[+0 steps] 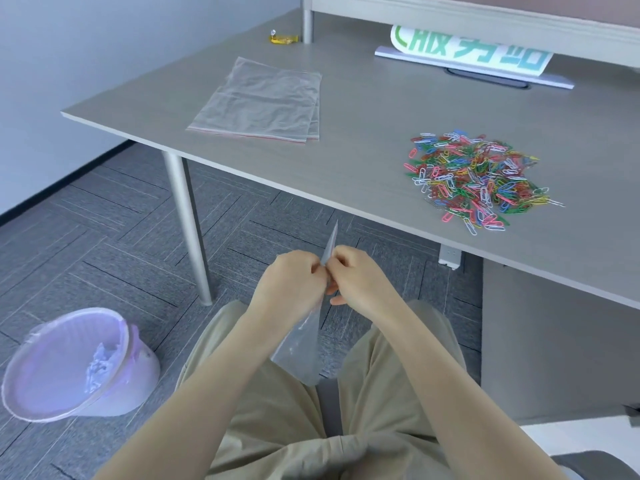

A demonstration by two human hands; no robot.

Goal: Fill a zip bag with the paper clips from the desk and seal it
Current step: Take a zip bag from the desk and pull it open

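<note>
A clear zip bag (300, 348) hangs edge-on below the desk edge, above my lap. My left hand (292, 284) and my right hand (358, 280) pinch its top rim from either side, fingers closed and touching each other. One corner of the bag sticks up between them. The bag looks empty. A heap of coloured paper clips (474, 176) lies on the grey desk (363, 140), to the right, near its front edge.
A stack of spare clear zip bags (259, 102) lies on the desk's left part. A sign with green characters (471, 51) and a small yellow item (284, 38) sit at the back. A lilac waste bin (74, 365) stands on the floor at lower left.
</note>
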